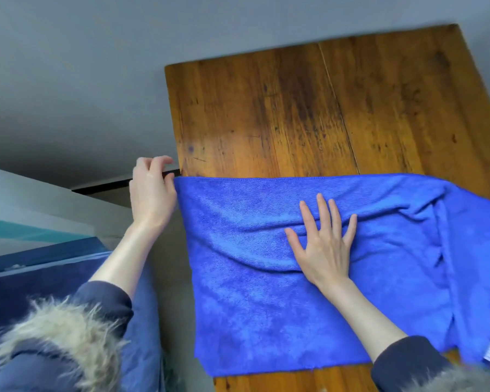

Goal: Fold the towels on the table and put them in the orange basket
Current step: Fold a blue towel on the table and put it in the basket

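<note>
A: What is the biggest thing here?

B: The brown wood surface [323, 108]. Next is the blue towel [266, 306]. It lies on the near part of the surface, and its left side hangs over the edge.

A: Is it folded yet?

B: I think it is only partly done. The right end looks folded over and bunched up. There are wrinkles in the middle.

A: What are the hands doing?

B: The right hand [324, 247] lies flat on the towel with straight fingers, pressing it. The left hand [152, 190] pinches the far left corner.

A: Where is the orange basket?

B: I cannot see it. So I cannot tell what is in it. The towel is not inside it yet.
</note>
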The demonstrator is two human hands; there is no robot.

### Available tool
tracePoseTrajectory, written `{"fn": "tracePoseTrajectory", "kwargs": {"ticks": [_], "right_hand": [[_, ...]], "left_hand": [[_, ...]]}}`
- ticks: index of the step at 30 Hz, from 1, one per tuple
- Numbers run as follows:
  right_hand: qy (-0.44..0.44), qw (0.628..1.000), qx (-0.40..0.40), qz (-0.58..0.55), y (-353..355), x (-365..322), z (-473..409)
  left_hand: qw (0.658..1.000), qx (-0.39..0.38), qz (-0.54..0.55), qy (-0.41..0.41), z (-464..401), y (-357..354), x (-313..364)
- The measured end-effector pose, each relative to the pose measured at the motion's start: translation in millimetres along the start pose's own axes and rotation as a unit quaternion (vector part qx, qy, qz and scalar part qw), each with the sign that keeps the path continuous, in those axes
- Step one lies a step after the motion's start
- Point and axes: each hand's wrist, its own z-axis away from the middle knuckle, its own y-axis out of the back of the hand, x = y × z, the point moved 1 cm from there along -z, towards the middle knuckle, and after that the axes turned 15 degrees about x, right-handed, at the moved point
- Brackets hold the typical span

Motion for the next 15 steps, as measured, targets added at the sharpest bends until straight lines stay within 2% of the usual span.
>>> {"fn": "tracePoseTrajectory", "kwargs": {"ticks": [2,4,7,9,12,15], "right_hand": [[-0.006,1.000,0.002,0.004,2,0,-11],[-0.008,1.000,-0.028,0.010,-1,0,-22],[0.010,0.996,-0.079,0.037,-11,0,-33],[0.015,0.995,-0.088,0.040,-15,-1,-40],[0.020,0.994,-0.101,0.043,-20,-3,-54],[0.030,0.991,-0.121,0.040,-20,-3,-62]], "left_hand": [[0.999,0.031,-0.005,-0.032,15,2,9],[0.995,0.029,0.004,-0.100,38,0,19],[0.973,-0.082,-0.026,-0.213,73,-16,29],[0.956,-0.151,-0.090,-0.233,84,-27,27],[0.945,-0.164,-0.152,-0.238,81,-38,18],[0.945,-0.165,-0.161,-0.232,75,-38,18]]}}
